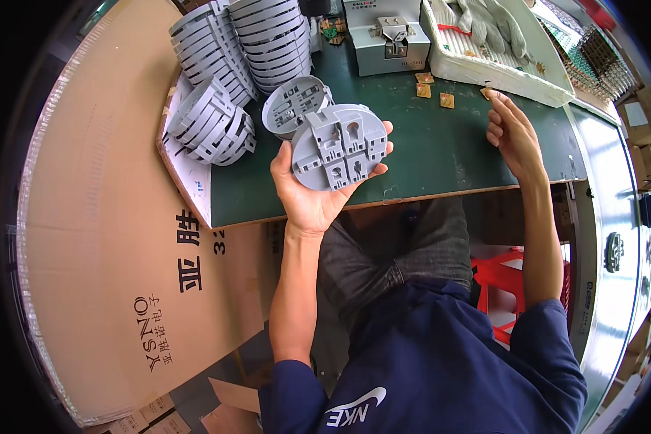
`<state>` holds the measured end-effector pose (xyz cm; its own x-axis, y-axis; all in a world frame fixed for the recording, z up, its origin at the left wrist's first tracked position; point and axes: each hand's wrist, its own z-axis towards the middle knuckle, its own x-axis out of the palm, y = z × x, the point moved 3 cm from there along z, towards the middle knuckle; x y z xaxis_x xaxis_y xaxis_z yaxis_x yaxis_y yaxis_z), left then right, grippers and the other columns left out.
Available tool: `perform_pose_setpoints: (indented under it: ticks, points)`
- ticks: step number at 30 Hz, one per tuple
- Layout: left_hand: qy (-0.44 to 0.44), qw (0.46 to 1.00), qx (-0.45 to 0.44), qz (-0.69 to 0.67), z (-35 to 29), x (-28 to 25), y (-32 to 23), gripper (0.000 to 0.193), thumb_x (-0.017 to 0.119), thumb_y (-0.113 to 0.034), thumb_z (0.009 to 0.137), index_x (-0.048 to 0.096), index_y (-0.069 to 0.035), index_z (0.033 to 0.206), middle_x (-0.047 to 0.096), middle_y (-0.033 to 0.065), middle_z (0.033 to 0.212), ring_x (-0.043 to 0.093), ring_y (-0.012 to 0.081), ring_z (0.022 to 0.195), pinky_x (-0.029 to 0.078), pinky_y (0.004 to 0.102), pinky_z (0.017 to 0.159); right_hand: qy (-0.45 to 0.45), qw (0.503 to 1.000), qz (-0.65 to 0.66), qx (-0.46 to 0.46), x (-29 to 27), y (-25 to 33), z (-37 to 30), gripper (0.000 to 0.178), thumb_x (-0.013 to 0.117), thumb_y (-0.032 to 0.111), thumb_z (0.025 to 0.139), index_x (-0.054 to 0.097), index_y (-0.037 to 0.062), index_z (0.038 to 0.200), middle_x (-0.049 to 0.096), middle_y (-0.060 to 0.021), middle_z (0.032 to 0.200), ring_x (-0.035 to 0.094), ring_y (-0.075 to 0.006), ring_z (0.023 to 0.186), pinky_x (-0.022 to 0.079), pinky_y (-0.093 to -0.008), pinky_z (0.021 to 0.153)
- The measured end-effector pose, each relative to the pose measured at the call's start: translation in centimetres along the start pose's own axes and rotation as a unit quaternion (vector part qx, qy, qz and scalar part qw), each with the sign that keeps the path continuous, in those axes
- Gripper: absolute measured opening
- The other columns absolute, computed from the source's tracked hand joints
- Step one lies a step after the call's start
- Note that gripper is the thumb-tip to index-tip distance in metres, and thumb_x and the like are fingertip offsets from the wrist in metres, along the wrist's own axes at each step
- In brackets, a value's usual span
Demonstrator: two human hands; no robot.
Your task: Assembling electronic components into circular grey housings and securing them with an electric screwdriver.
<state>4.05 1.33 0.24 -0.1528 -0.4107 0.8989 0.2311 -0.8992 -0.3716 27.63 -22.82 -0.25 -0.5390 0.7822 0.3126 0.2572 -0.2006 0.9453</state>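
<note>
My left hand (307, 202) holds up a round grey plastic housing (340, 148), its face with slots and keyhole openings turned toward me. The fingers wrap behind the disc, and the thumb lies at its left edge. Behind it, a second grey housing (286, 107) rests on the green table. Farther right, my right hand (512, 134) pinches a small tan square piece (486, 93) between thumb and fingertips, close to the front of the white foam tray (506, 85). Several similar squares (447, 100) lie on the table to its left.
Tall stacks of grey housings (271, 47) stand at the back left, with a tipped stack (213, 123) nearer me. A pale metal device (390, 61) sits at the back. Grey gloves (484, 29) lie in the tray. Large cardboard (108, 181) borders the left; a red stool (503, 278) is below.
</note>
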Motion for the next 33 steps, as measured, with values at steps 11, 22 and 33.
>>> perform_pose_setpoints:
  ticks: [11, 22, 33]
  points:
    - [-0.003, 0.466, 0.092, 0.88, 3.2, 1.3, 2.7, 0.076, 0.083, -0.042, 0.078, 0.061, -0.004, 0.14, 0.05, 0.0265, 0.15, 0.047, 0.0412, 0.138, 0.037, 0.05, 0.116, 0.126, 0.96, -0.216, -0.123, 4.4, 1.2, -2.0, 0.048, 0.049, 0.012, 0.109, 0.043, 0.0068, 0.157, 0.066, -0.0064, 0.113, 0.061, -0.0098, 0.094, 0.052, -0.0257, 0.082]
    - [-0.02, 0.699, 0.156, 0.697, 4.5, 4.4, 4.0, 0.026, 0.078, -0.022, 0.094, 0.075, -0.006, 0.115, 0.073, 0.0096, 0.116, 0.069, 0.0242, 0.106, 0.054, 0.0368, 0.092, 0.108, 0.873, -0.411, -0.237, 9.7, 2.3, -5.8, 0.076, 0.079, -0.002, 0.082, 0.05, 0.0072, 0.151, 0.07, -0.0137, 0.133, 0.072, -0.0165, 0.114, 0.055, -0.0349, 0.1]
    - [-0.109, 0.732, 0.141, 0.657, 3.7, 4.4, 4.1, 0.022, 0.076, -0.012, 0.094, 0.076, -0.002, 0.113, 0.078, 0.0076, 0.098, 0.071, 0.0132, 0.088, 0.056, 0.0284, 0.08, 0.156, 0.909, -0.335, -0.191, 10.4, 1.0, -5.5, 0.051, 0.072, -0.001, 0.094, 0.059, -0.0012, 0.143, 0.07, -0.0127, 0.13, 0.069, -0.0146, 0.111, 0.057, -0.0324, 0.097]
